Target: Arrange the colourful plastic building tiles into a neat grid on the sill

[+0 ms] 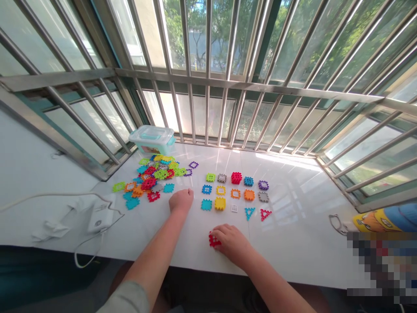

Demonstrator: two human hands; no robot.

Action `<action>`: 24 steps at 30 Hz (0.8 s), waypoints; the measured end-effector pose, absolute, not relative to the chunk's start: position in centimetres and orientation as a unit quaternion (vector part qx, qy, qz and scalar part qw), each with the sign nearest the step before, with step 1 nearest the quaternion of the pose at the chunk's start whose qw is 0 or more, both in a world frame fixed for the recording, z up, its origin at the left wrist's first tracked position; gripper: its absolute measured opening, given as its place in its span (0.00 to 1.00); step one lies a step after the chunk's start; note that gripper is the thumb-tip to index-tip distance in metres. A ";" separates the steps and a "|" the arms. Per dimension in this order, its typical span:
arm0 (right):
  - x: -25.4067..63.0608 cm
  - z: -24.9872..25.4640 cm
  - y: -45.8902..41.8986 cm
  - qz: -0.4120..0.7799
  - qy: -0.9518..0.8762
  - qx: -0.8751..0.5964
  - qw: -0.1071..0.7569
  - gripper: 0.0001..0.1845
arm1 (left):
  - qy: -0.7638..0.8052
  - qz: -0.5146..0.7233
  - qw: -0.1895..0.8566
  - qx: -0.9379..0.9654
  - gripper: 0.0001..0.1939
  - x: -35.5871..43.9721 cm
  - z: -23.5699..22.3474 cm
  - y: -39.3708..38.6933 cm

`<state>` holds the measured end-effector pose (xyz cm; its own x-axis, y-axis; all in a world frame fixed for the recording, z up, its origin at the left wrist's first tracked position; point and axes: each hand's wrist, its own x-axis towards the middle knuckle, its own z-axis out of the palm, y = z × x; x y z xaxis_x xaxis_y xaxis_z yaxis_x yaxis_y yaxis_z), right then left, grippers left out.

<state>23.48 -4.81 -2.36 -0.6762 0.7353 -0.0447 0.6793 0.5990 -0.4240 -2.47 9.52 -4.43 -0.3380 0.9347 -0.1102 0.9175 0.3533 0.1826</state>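
My left hand (pixel 181 201) rests on the white sill (pixel 293 208) as a loose fist, just left of the sorted rows of coloured plastic tiles (pixel 235 191). What it holds, if anything, is hidden. My right hand (pixel 230 241) lies near the front edge with its fingers closed on a red square tile (pixel 213 240). A loose heap of mixed coloured tiles (pixel 151 178) lies to the left, beyond my left hand. Two small triangles (pixel 257 213), one teal and one red, end the nearest row.
A clear storage box with a teal lid (pixel 151 139) stands at the back left by the metal window bars (pixel 208 82). A white charger and cables (pixel 97 219) lie at the left. A keyring (pixel 337 222) and a yellow-blue bag (pixel 384 219) sit at the right.
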 end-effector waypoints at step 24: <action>35.1 2.5 19.5 0.113 -0.853 -0.499 0.106 0.33 | 0.821 0.042 0.106 0.559 0.30 -2.4 -3.9 9.5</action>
